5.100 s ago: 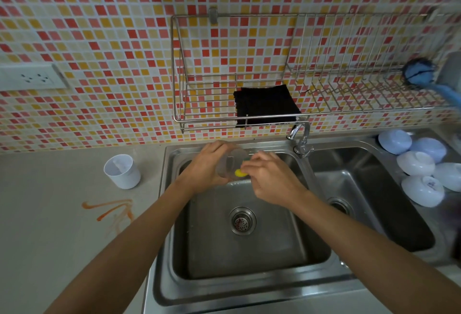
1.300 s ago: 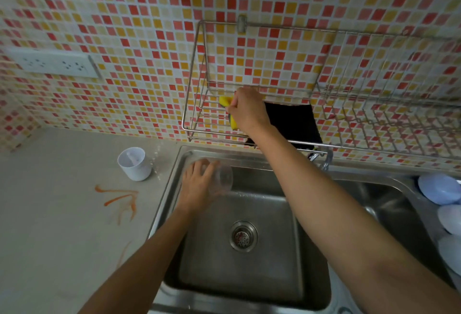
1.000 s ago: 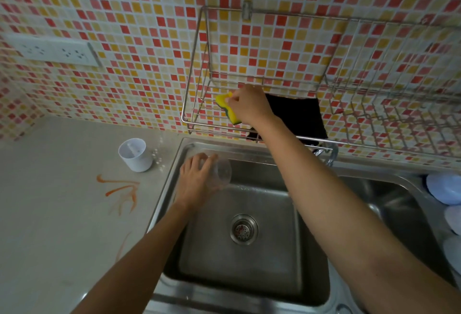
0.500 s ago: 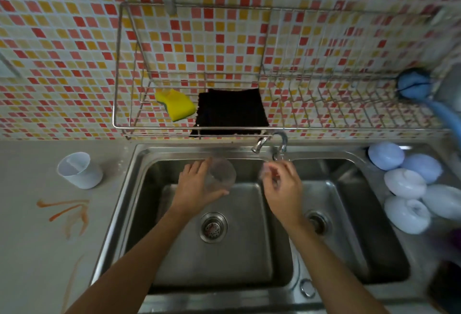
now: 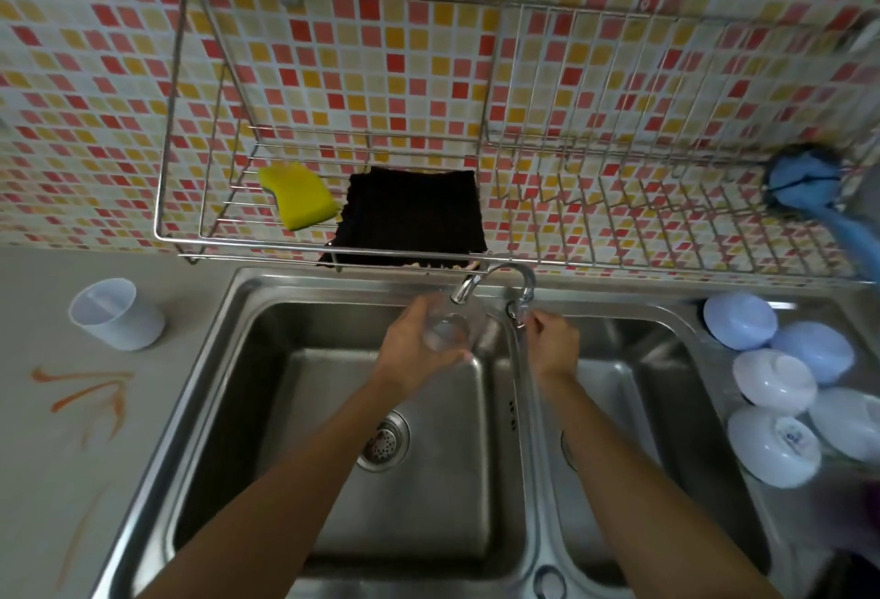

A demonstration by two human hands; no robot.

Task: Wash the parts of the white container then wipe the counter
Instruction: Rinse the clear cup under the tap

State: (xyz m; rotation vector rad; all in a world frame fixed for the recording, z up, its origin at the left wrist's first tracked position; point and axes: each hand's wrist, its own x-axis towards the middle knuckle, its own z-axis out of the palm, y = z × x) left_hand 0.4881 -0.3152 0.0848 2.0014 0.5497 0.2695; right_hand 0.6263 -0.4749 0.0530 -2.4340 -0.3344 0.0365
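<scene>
Hands: left [image 5: 409,351] grips clear cup [image 5: 450,329] under faucet [image 5: 495,282]; right [image 5: 552,343] pinches handle [image 5: 519,310].

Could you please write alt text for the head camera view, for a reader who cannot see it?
Over a steel double sink, the left hand holds a clear cup under the tap spout while the right hand is at the tap handle. A yellow sponge lies on the wall rack.
</scene>
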